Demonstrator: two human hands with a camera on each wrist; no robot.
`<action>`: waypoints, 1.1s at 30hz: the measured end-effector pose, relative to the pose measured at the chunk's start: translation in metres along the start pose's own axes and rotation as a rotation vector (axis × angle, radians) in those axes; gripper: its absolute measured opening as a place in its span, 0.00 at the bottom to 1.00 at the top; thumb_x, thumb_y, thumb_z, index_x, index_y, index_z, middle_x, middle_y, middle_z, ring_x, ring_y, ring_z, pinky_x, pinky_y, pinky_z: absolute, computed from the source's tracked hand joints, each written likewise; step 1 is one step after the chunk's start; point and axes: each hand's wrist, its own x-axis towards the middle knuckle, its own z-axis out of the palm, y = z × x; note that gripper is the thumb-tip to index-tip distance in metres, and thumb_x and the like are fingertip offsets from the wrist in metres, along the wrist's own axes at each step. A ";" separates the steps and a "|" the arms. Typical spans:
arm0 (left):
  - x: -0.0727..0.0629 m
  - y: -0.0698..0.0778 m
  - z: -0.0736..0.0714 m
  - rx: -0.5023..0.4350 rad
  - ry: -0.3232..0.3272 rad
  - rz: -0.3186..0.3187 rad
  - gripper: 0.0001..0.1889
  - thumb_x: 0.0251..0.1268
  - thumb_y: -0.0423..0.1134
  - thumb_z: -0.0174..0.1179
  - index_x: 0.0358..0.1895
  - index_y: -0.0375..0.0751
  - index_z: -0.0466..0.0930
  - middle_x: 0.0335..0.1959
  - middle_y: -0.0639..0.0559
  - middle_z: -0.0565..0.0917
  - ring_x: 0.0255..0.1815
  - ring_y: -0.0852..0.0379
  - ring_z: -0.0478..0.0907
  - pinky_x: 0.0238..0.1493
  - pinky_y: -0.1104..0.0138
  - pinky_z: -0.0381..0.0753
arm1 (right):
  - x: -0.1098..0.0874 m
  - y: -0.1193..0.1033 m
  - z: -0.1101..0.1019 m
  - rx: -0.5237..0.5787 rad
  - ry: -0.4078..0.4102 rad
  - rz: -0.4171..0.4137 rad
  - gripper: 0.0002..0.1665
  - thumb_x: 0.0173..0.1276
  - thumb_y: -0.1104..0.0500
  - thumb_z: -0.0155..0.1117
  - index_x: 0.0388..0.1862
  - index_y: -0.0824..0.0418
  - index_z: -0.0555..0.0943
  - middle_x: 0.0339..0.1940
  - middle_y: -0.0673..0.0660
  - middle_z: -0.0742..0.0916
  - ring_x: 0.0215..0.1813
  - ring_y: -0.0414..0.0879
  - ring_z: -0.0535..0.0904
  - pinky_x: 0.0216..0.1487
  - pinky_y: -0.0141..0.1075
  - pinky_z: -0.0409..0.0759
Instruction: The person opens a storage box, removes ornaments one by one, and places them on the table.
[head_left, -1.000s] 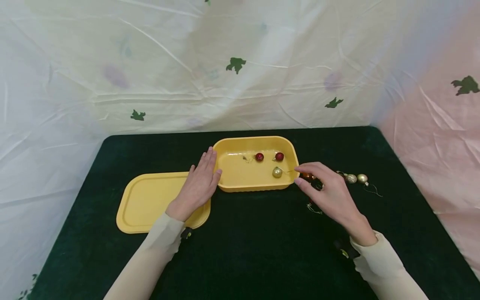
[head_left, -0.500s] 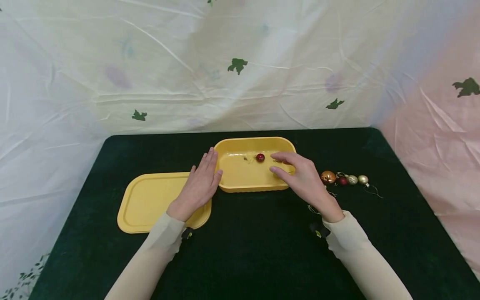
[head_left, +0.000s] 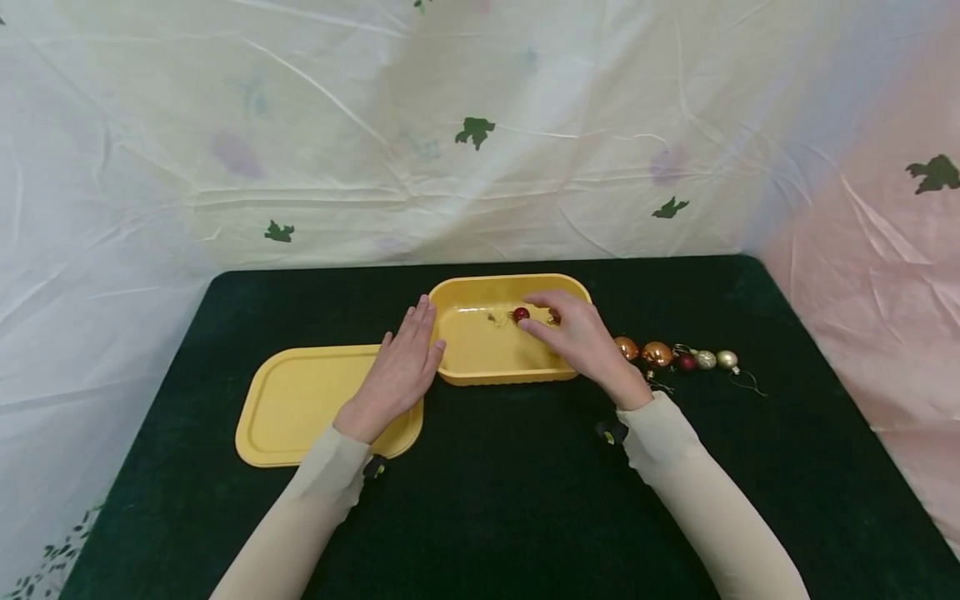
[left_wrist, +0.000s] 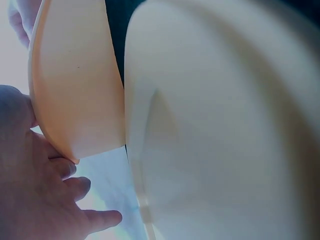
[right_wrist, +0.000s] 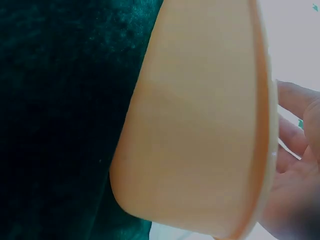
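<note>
My left hand (head_left: 397,371) rests with straight fingers along the left end of a yellow plastic box (head_left: 480,357); in the left wrist view its fingers lie at the box's rim. Over the inside of the box, my right hand (head_left: 581,337) has thumb and index finger apart on either side of a small red bauble (head_left: 521,313). Another dark red bauble (head_left: 553,317) shows partly behind these fingers. The gold bauble in the box is hidden by the hand. In the right wrist view, the right hand (right_wrist: 295,190) appears beyond the box's rim, fingers loosely bent.
A yellow lid (head_left: 292,408) lies left of the box, partly under the left forearm. Right of the box, two copper baubles (head_left: 657,354), a dark red bauble (head_left: 686,362) and two pale gold baubles (head_left: 727,359) sit in a row. A dark green cloth (head_left: 480,500) covers the table.
My right hand has moved left from the box's right rim to the red bauble inside, uncovering the copper baubles. My left hand has stayed at the box's left end.
</note>
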 end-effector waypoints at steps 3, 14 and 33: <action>0.000 -0.001 0.000 -0.002 0.000 0.000 0.35 0.87 0.52 0.37 0.85 0.40 0.38 0.87 0.49 0.36 0.86 0.47 0.38 0.78 0.37 0.49 | 0.007 0.000 0.003 -0.023 -0.020 0.012 0.25 0.75 0.51 0.69 0.66 0.61 0.82 0.65 0.60 0.84 0.65 0.57 0.79 0.65 0.53 0.77; 0.001 0.000 -0.002 0.001 -0.004 -0.001 0.35 0.87 0.51 0.38 0.85 0.40 0.39 0.87 0.48 0.38 0.86 0.46 0.40 0.78 0.37 0.50 | 0.025 -0.001 0.014 -0.039 -0.059 0.079 0.27 0.74 0.54 0.70 0.67 0.64 0.81 0.68 0.62 0.82 0.71 0.57 0.74 0.72 0.53 0.70; 0.000 -0.001 -0.004 0.009 -0.011 0.015 0.35 0.87 0.52 0.36 0.85 0.39 0.40 0.87 0.48 0.38 0.86 0.44 0.41 0.78 0.36 0.51 | 0.043 0.012 0.016 -0.113 -0.154 0.176 0.29 0.72 0.54 0.71 0.68 0.66 0.79 0.62 0.64 0.84 0.60 0.56 0.79 0.64 0.49 0.77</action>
